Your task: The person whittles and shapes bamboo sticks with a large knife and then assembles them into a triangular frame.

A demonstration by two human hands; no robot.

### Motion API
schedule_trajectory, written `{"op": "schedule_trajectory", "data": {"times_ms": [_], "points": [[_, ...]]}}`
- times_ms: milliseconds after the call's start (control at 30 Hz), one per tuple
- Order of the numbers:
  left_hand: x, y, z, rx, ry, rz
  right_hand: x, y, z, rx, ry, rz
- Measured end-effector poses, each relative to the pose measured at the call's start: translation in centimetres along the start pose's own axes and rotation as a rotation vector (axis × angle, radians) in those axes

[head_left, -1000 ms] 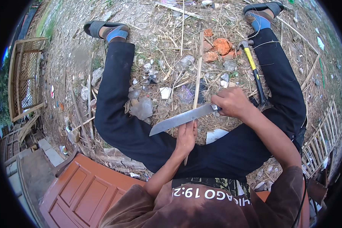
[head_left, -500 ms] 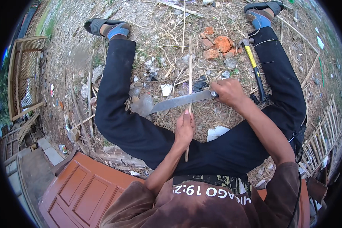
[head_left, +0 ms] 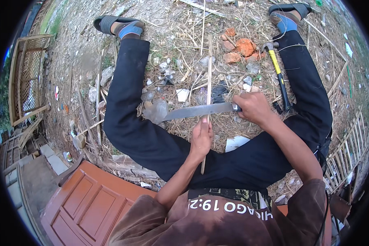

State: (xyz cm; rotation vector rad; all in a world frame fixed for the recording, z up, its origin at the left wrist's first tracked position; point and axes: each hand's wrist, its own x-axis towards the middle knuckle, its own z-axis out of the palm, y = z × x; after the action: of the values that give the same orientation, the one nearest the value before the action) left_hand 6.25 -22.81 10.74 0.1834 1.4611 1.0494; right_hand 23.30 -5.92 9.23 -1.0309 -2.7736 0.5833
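Note:
My right hand (head_left: pixel 254 108) is closed round the handle of a long-bladed knife (head_left: pixel 197 111). The blade reaches out to the left and lies nearly level across a thin, pale wooden strip (head_left: pixel 209 74), which looks like bamboo. Just below the blade, my left hand (head_left: pixel 201 141) grips the strip between thumb and fingers. The strip points away from me over the ground, and its near end rests at my dark trousers. The knife's tip comes close to a translucent whitish lump (head_left: pixel 156 111) beside my left knee.
A hammer (head_left: pixel 278 71) with a yellow and black handle lies by my right leg. Broken orange bricks (head_left: pixel 245 47), stones and dry stalks litter the ground between my legs. A brown panelled door (head_left: pixel 98 205) is behind me on the left; a slatted rack (head_left: pixel 348 151) is at right.
My right hand has drawn the knife slightly toward me, and the blade lies more level across the strip. My left hand keeps its hold. The whole view has shifted a little.

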Motion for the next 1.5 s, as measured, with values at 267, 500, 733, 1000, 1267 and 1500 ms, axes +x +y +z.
{"op": "schedule_trajectory", "data": {"times_ms": [267,500,733,1000,1267,1500], "points": [[-0.5,-1.0,-0.3,0.033,-0.04,0.033,2.0,1.6,-0.4,-0.009,0.042,0.128],[-1.1,-0.9,0.0,0.091,-0.051,-0.05,3.2,3.1,-0.3,-0.054,0.075,0.237],[-0.5,0.2,-0.5,-0.057,-0.061,-0.051,2.0,2.5,1.5,-0.02,0.068,-0.023],[-1.5,-1.0,-0.4,-0.049,-0.107,-0.076,2.6,0.9,1.8,-0.034,0.132,0.109],[-1.2,-0.7,-0.2,-0.015,-0.183,-0.067,1.8,0.9,0.0,-0.002,0.021,-0.284],[-1.4,-1.1,-0.6,-0.004,-0.132,-0.08,1.5,-1.0,-0.2,-0.02,0.008,-0.379]]}}
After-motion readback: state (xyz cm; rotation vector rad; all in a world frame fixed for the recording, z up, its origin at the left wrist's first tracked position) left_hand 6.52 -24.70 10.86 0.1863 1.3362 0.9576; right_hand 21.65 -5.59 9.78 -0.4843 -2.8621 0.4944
